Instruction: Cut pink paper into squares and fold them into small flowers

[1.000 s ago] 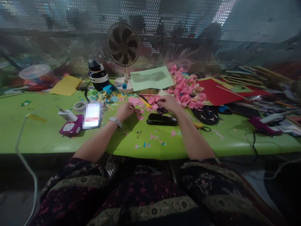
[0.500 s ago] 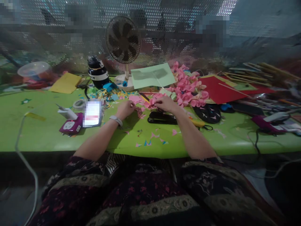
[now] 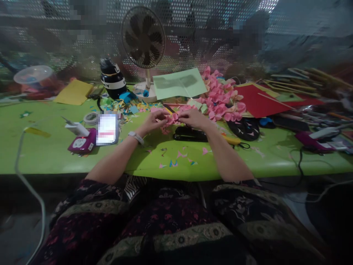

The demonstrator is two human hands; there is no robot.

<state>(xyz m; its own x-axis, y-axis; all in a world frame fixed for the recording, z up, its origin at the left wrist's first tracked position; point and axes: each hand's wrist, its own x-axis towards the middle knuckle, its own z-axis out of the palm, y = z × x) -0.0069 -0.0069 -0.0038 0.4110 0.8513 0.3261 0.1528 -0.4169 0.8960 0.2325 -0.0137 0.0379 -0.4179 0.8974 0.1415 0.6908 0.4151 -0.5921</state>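
Between my two hands is a small piece of pink paper point(image 3: 173, 118), shaped like petals. My right hand point(image 3: 194, 119) pinches its right side. The fingers of my left hand point(image 3: 154, 121) are closed at its left side. A black stapler-like tool point(image 3: 190, 135) lies just below my right hand, partly behind the wrist. A heap of folded pink paper petals point(image 3: 220, 97) stands beyond that hand to the right. Small pink and blue paper scraps point(image 3: 173, 163) are scattered in front of me on the green table point(image 3: 154, 165).
A lit phone point(image 3: 107, 129), a purple power socket point(image 3: 82, 142) and a tape roll point(image 3: 91, 117) lie to the left. Behind stand a dark bottle point(image 3: 112, 82) and a fan point(image 3: 143, 38). A yellow-handled tool point(image 3: 232, 140) lies by my right forearm, near a black disc point(image 3: 244, 129).
My left hand has moved right, up to the pink paper, and its fingers now reach that piece. My right hand stays nearly in place. The view has tilted slightly down.
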